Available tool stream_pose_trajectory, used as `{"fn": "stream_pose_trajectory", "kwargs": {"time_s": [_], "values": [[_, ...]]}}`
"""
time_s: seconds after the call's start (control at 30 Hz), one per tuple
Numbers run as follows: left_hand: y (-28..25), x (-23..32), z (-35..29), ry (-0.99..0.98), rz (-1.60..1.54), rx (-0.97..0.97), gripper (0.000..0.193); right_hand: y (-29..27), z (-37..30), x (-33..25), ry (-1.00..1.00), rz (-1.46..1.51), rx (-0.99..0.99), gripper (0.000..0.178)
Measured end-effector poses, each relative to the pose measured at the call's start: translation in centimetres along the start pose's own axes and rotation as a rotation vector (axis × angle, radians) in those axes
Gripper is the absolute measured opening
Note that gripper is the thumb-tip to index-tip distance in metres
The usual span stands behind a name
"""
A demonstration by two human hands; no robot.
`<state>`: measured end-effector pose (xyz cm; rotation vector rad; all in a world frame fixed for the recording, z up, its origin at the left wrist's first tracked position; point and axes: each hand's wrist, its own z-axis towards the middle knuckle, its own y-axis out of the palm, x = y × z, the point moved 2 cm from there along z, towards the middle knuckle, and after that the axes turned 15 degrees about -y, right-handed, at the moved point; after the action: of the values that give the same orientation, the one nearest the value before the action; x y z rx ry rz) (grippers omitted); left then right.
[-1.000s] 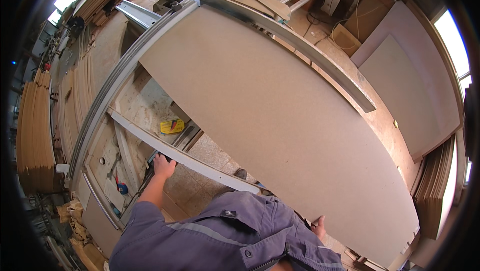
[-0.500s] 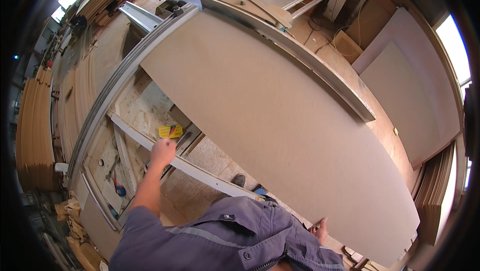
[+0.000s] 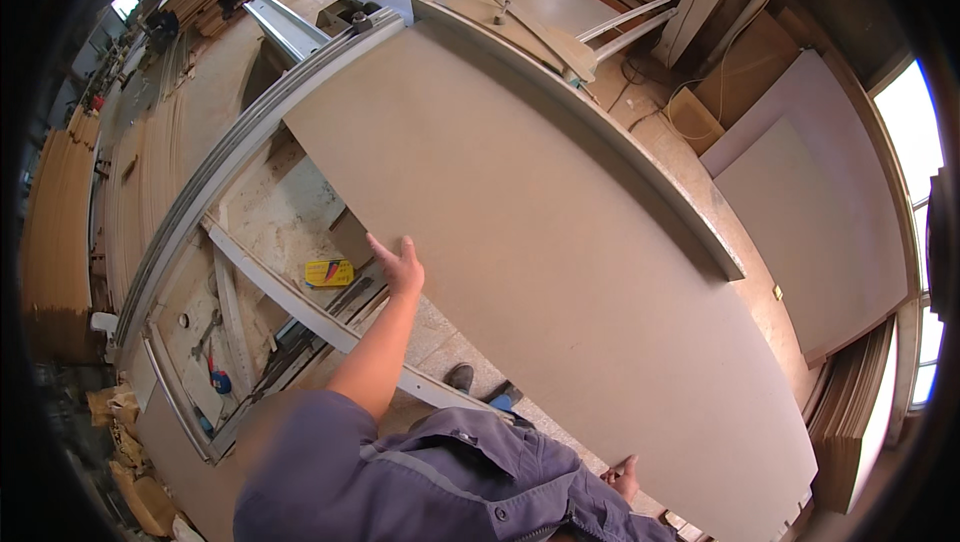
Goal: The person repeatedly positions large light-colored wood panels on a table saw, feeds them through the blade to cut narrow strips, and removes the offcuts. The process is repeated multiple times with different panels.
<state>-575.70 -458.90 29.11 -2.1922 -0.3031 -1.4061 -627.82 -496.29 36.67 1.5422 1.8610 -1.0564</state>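
A large beige-grey board [image 3: 520, 232] lies across a machine's frame, its long near edge toward me. At that edge, near its middle, my left hand [image 3: 401, 268] is open, thumb and finger spread, the thumb over the board. I cannot tell whether its other fingers are under the edge. My right hand [image 3: 624, 482] holds the near edge farther right, thumb on top and the other fingers partly hidden. Along the board's far side lies a long metal fence [image 3: 640, 167].
A light metal rail [image 3: 275, 282] crosses the frame's opening. Inside it are a yellow box [image 3: 329, 273] and a blue tape measure [image 3: 220, 381]. Grey guide rails [image 3: 190, 187] bound the left side. Stacked boards [image 3: 60, 232] stand far left; more sheets [image 3: 850, 412] lean at right.
My left hand has moved from the light rail beside the yellow box, right and slightly up to the board's edge, its fingers now spread. The right hand stays at the board.
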Motion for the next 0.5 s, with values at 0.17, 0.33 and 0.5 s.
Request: {"fn": "stream_pose_trajectory", "kwargs": {"time_s": [0.17,0.33,0.5], "values": [[0.5,-0.7,0.3,0.028,0.012,0.06,0.085,0.4,-0.2,-0.1,0.035,0.009,-0.003,0.048],[0.4,-0.3,0.1,0.012,-0.009,0.048,0.084,0.1,0.4,0.1,0.07,0.01,0.008,0.049],[0.2,0.9,-0.4,-0.028,-0.008,0.046,0.084,0.3,0.0,0.0,0.082,0.014,0.001,0.051]]}}
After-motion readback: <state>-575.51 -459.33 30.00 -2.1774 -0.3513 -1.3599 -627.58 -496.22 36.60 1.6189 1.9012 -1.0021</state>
